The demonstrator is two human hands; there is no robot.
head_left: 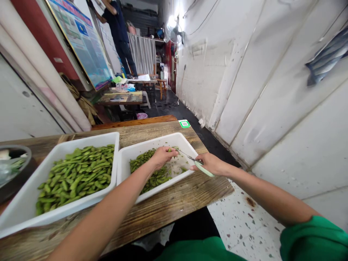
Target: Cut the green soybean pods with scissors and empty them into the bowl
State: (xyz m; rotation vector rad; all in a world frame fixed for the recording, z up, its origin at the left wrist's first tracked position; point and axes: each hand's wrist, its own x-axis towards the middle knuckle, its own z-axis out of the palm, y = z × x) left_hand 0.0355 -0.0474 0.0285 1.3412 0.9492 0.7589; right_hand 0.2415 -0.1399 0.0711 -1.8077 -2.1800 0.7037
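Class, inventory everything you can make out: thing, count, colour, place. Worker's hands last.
Plank table: one, brown, foreground
Plastic trays: two, white, on table
Edamame pods: many, green, both trays
Scissors: one, pale-green handles, right hand
QR-code card: one, green-white, table's far corner
Round container: one, dark, left edge
Poster: one, mostly blue, upper left
Back table: at least one, brown, cluttered
Stool: one, orange-brown, background
Tub: one, pinkish, beyond table
Striped curtain: one, grey-white, back
Lamp: one, white, upper centre
Fan: one, dark, beside lamp
Hanging cloth: one, blue-grey, upper right
Co-worker: one, dark clothes, upper left
Left hand: one, bare, over right tray, holding pod
Right hand: one, bare, right tray's edge
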